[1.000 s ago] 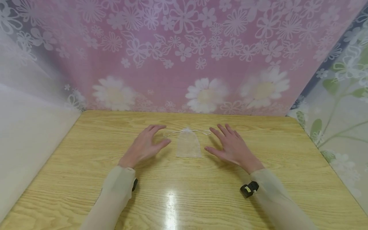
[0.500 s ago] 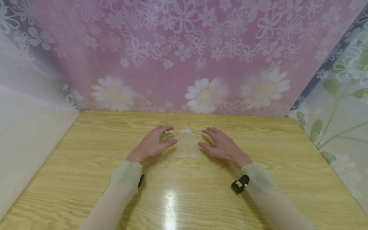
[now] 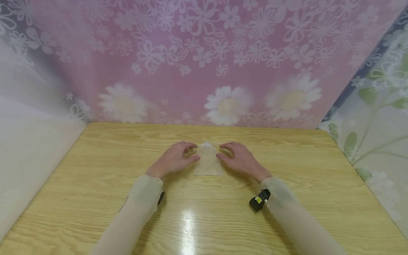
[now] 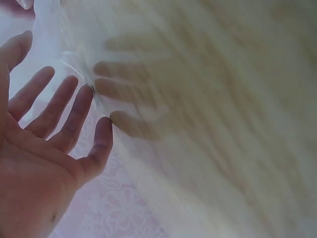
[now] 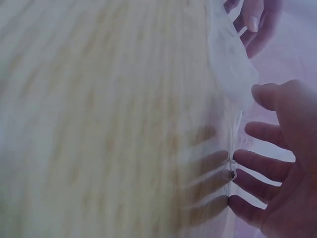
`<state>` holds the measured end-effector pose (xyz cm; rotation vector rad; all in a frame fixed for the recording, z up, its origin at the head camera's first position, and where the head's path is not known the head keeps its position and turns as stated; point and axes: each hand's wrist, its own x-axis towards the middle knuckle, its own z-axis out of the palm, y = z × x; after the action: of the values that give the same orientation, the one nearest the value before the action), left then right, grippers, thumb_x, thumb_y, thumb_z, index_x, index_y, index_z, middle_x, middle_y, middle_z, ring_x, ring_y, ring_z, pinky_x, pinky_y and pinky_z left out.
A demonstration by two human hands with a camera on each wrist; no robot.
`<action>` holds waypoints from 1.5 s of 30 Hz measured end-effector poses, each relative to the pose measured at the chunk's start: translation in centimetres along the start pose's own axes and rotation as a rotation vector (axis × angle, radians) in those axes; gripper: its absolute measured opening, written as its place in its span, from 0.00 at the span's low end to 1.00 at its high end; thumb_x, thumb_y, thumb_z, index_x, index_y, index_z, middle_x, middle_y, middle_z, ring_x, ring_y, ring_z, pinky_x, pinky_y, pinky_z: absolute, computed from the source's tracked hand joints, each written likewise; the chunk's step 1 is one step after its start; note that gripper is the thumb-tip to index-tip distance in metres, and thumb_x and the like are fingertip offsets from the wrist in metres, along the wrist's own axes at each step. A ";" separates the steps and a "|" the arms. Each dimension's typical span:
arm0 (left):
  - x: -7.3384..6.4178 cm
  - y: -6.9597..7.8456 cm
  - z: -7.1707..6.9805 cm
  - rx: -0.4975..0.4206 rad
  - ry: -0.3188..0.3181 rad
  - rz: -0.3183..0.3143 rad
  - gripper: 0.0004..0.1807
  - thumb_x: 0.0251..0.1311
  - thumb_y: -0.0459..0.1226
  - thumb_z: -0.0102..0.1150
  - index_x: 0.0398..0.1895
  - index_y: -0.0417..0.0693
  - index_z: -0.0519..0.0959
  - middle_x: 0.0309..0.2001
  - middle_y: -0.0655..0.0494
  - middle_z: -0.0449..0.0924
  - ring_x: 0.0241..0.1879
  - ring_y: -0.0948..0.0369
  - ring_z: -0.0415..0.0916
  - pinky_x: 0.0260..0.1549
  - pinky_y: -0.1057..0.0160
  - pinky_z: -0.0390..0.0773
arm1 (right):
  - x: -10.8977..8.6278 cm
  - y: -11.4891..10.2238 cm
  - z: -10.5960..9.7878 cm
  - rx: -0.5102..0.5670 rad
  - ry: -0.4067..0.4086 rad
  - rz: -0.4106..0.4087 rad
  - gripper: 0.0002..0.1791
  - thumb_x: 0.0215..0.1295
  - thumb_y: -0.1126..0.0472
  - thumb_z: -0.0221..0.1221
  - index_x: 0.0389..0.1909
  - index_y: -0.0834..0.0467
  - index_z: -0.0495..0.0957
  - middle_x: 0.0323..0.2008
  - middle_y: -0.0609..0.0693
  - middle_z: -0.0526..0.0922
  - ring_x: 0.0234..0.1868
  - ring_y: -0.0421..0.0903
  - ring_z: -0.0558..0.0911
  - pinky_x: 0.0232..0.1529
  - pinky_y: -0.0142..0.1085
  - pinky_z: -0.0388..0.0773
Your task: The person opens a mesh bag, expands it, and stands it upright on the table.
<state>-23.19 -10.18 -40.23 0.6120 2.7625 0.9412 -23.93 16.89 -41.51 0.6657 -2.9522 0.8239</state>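
A small sheer white drawstring pouch (image 3: 208,163) lies flat on the table, its gathered neck toward the back and a cord loop out to each side. At its left edge is my left hand (image 3: 174,159), fingers spread and slightly bent, the fingertips down by the left cord. My right hand (image 3: 239,159) mirrors it on the other side, thumb close to the pouch's edge and fingers over the right cord. Both wrist views show the fingertips meeting the tabletop by the cord (image 4: 79,69), with nothing gripped. In the right wrist view the pouch (image 5: 228,54) lies beside the thumb.
The wood-grain table (image 3: 204,205) reaches back to a pink flowered curtain (image 3: 178,88). A whitish sheet (image 3: 32,141) hangs along the left side, and a leaf-patterned curtain (image 3: 376,141) borders the right. Each wrist wears a small black camera (image 3: 259,200).
Both hands have moved inward toward the pouch from either side, and their fingers have come down by the cords. The pouch has stayed in place.
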 end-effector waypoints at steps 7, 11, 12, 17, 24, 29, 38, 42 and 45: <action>0.3 0.2 0.1 0.039 -0.002 -0.007 0.28 0.71 0.53 0.59 0.68 0.51 0.75 0.63 0.51 0.80 0.61 0.52 0.78 0.62 0.48 0.78 | 0.8 -0.3 0.1 -0.003 0.014 -0.006 0.19 0.72 0.48 0.60 0.51 0.57 0.87 0.55 0.60 0.85 0.57 0.60 0.82 0.61 0.58 0.76; 0.4 0.1 0.3 0.051 -0.005 0.000 0.27 0.71 0.52 0.59 0.67 0.50 0.76 0.62 0.50 0.81 0.61 0.51 0.78 0.63 0.46 0.77 | 0.7 -0.6 0.3 0.012 -0.017 0.062 0.18 0.72 0.46 0.60 0.49 0.53 0.89 0.58 0.59 0.82 0.61 0.63 0.78 0.64 0.64 0.69; 0.4 0.0 0.4 0.056 -0.005 0.002 0.26 0.71 0.52 0.59 0.66 0.50 0.77 0.62 0.50 0.81 0.61 0.51 0.78 0.62 0.46 0.77 | 0.6 -0.7 0.3 0.015 -0.022 0.078 0.18 0.71 0.46 0.60 0.49 0.52 0.89 0.59 0.59 0.81 0.62 0.63 0.76 0.64 0.66 0.67; 0.5 -0.1 0.6 0.072 0.000 0.009 0.25 0.71 0.51 0.59 0.65 0.51 0.78 0.62 0.50 0.82 0.60 0.51 0.79 0.62 0.44 0.77 | 0.5 -0.8 0.6 0.030 -0.019 0.101 0.16 0.70 0.47 0.62 0.47 0.53 0.89 0.60 0.59 0.79 0.64 0.65 0.72 0.63 0.69 0.61; 0.5 0.0 0.7 0.077 -0.006 0.006 0.23 0.72 0.51 0.59 0.65 0.54 0.78 0.62 0.53 0.82 0.63 0.50 0.77 0.64 0.37 0.71 | 0.5 -0.9 0.9 0.045 0.007 0.105 0.11 0.68 0.51 0.64 0.39 0.52 0.90 0.58 0.58 0.81 0.63 0.65 0.73 0.61 0.70 0.61; 0.5 0.0 0.7 0.070 0.008 0.013 0.22 0.71 0.51 0.59 0.63 0.54 0.79 0.60 0.54 0.83 0.62 0.51 0.77 0.64 0.35 0.70 | 0.4 -1.3 0.9 0.072 0.022 0.112 0.10 0.68 0.52 0.65 0.37 0.53 0.90 0.56 0.58 0.82 0.62 0.63 0.76 0.63 0.69 0.61; 0.2 0.0 0.6 -0.138 0.032 0.004 0.23 0.73 0.49 0.58 0.66 0.50 0.77 0.63 0.53 0.81 0.62 0.54 0.78 0.61 0.50 0.79 | -0.1 -1.5 0.8 0.212 0.147 0.032 0.06 0.67 0.60 0.65 0.36 0.58 0.88 0.50 0.58 0.85 0.57 0.59 0.81 0.62 0.56 0.76; -0.1 0.2 0.3 -0.230 0.101 -0.020 0.23 0.73 0.51 0.58 0.65 0.52 0.78 0.61 0.54 0.81 0.62 0.53 0.77 0.60 0.49 0.80 | -0.6 -1.7 0.6 0.256 0.213 -0.015 0.05 0.67 0.61 0.66 0.37 0.59 0.87 0.49 0.58 0.85 0.55 0.58 0.82 0.60 0.56 0.78; -0.2 0.6 0.0 -0.270 0.177 -0.010 0.22 0.72 0.51 0.59 0.63 0.52 0.79 0.60 0.53 0.81 0.62 0.53 0.76 0.59 0.47 0.79 | -0.9 -2.0 0.5 0.276 0.256 -0.048 0.04 0.66 0.63 0.67 0.38 0.59 0.87 0.48 0.57 0.85 0.53 0.57 0.83 0.59 0.56 0.79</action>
<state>-22.86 -9.85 -39.89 0.4913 2.7103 1.3980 -22.23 15.48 -41.10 0.5848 -2.6108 1.2248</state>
